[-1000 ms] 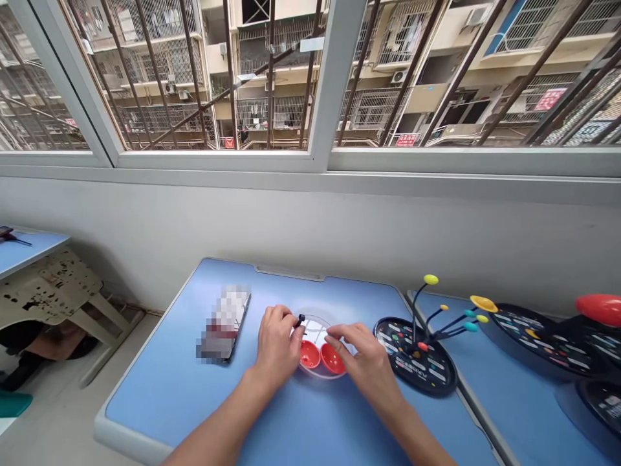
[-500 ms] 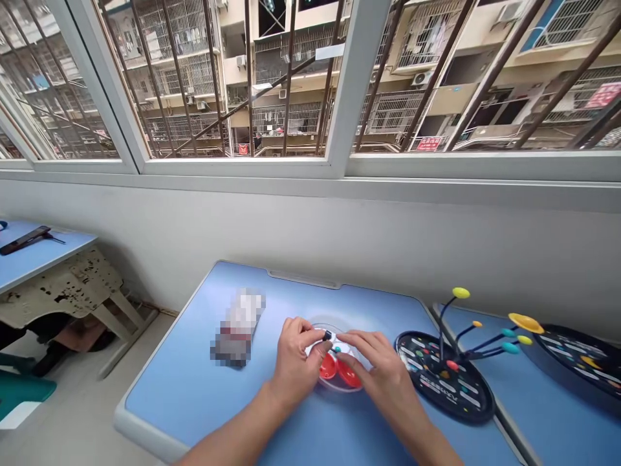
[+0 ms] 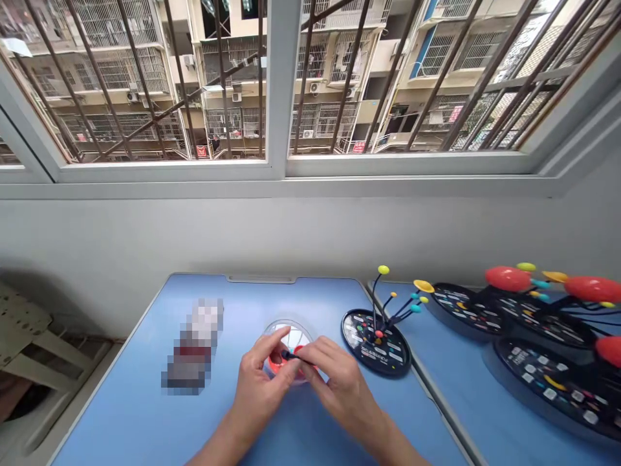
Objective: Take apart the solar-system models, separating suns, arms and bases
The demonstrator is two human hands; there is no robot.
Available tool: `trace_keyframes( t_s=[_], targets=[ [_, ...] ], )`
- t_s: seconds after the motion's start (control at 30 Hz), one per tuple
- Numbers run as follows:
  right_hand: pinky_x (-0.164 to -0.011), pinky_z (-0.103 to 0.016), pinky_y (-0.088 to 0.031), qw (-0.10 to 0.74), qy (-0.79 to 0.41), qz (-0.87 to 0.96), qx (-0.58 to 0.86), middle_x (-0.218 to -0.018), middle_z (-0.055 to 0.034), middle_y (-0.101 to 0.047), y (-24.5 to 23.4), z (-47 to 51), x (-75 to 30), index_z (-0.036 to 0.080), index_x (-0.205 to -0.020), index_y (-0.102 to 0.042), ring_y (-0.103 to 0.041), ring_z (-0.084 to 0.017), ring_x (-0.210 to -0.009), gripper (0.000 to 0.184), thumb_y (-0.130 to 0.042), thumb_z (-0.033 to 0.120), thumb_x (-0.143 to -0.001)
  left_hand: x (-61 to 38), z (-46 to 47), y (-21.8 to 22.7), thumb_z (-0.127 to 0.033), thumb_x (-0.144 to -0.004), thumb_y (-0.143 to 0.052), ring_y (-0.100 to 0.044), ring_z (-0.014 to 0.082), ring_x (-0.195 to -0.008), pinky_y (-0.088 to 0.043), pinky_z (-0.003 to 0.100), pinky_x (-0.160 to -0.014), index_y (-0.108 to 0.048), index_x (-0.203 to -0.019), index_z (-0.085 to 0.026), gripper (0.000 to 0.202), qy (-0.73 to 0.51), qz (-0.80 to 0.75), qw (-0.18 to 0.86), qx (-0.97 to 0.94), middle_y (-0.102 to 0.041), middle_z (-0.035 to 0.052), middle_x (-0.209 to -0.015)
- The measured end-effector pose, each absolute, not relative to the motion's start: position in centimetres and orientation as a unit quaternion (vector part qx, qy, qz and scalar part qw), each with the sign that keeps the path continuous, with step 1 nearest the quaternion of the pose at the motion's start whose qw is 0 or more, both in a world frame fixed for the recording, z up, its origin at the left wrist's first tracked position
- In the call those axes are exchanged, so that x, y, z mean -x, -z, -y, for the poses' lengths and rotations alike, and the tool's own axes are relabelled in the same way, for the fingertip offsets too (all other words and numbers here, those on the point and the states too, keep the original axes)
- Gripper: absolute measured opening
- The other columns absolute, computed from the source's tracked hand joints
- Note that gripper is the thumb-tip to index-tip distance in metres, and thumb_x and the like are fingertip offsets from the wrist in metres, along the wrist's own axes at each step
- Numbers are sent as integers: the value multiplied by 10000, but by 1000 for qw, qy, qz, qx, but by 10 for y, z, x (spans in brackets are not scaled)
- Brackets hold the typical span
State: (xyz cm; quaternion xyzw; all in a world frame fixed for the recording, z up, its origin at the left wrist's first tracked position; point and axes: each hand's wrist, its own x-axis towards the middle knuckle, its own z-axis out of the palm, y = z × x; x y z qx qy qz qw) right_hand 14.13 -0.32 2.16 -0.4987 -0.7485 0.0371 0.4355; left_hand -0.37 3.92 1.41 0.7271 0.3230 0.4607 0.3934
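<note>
My left hand (image 3: pixel 257 388) and my right hand (image 3: pixel 342 388) meet low in the middle of a blue desk (image 3: pixel 116 401). A small black part (image 3: pixel 290 355) sits between my fingertips, held by my left hand. My right fingers press on a red plastic half-sphere (image 3: pixel 301 350), and another red half (image 3: pixel 275 364) shows behind my left fingers. Both lie over a round clear dish (image 3: pixel 290 329), which my hands largely hide. A pixelated, unreadable flat object (image 3: pixel 194 346) lies left of my hands.
To the right stands a black disc base (image 3: pixel 376 343) with wire arms carrying coloured balls. A second blue desk (image 3: pixel 427 382) holds similar models with large red spheres (image 3: pixel 507 278). A grey wall and barred window rise behind.
My hands have drawn closer and now cover most of the dish and red halves. The view has shifted, bringing more models into sight at the right.
</note>
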Motion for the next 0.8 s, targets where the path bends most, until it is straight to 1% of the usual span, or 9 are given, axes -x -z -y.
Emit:
trace_keyframes(
  t_s=[0.07, 0.13, 0.27, 0.43, 0.63, 0.7, 0.8],
  targets=[
    [-543, -258, -405, 423, -45, 757, 495, -652, -27, -606, -21, 4, -143, 192, -759, -602, -502, -144, -601, 206, -430, 173, -871, 4, -38, -14, -257, -784, -558, -565, 130, -682, -476, 243, -642, -663, -910, -192, 176, -449, -313, 404, -733, -638, 27, -734],
    [-562, -259, -416, 429, -72, 750, 499, -676, -27, -618, -21, 5, -145, 196, -790, -606, -517, -146, -625, 175, -451, 196, -871, 4, -37, -14, -246, -786, -550, -576, 128, -683, -471, 230, -635, -673, -814, -195, 136, -439, -314, 408, -736, -660, 25, -745],
    [-553, -244, -430, 456, -120, 723, 505, -644, -7, -615, -22, 6, -148, 207, -775, -610, -526, -135, -612, 158, -489, 257, -864, 4, -35, -15, -246, -766, -566, -602, 125, -660, -481, 211, -604, -671, -842, -200, 137, -417, -341, 447, -715, -688, 13, -761],
    [-538, -229, -428, 480, -126, 707, 504, -628, -1, -600, -23, 8, -144, 201, -742, -607, -532, -125, -599, 176, -492, 262, -861, 2, -33, -18, -260, -769, -563, -605, 126, -636, -486, 210, -589, -670, -781, -182, 133, -417, -333, 460, -710, -690, 21, -739],
    [-531, -230, -419, 500, -106, 691, 511, -585, 6, -571, -28, 15, -144, 203, -670, -573, -521, -126, -569, 212, -484, 247, -857, 10, -29, -25, -233, -797, -540, -568, 101, -589, -454, 189, -562, -664, -785, -185, 134, -452, -282, 382, -755, -663, 7, -674],
    [-536, -224, -427, 522, -95, 650, 545, -601, 6, -579, -32, 16, -156, 209, -673, -570, -535, -129, -573, 198, -499, 276, -846, 19, -35, -28, -238, -796, -532, -556, 103, -570, -452, 191, -541, -648, -747, -176, 141, -488, -330, 350, -728, -636, 3, -636],
    [-530, -221, -431, 544, -51, 561, 622, -619, 5, -591, -37, 14, -176, 217, -688, -580, -546, -137, -571, 172, -538, 330, -811, 31, -49, -32, -251, -780, -549, -534, 106, -544, -437, 196, -509, -616, -720, -169, 121, -554, -441, 273, -651, -580, -13, -586]
  ],
)
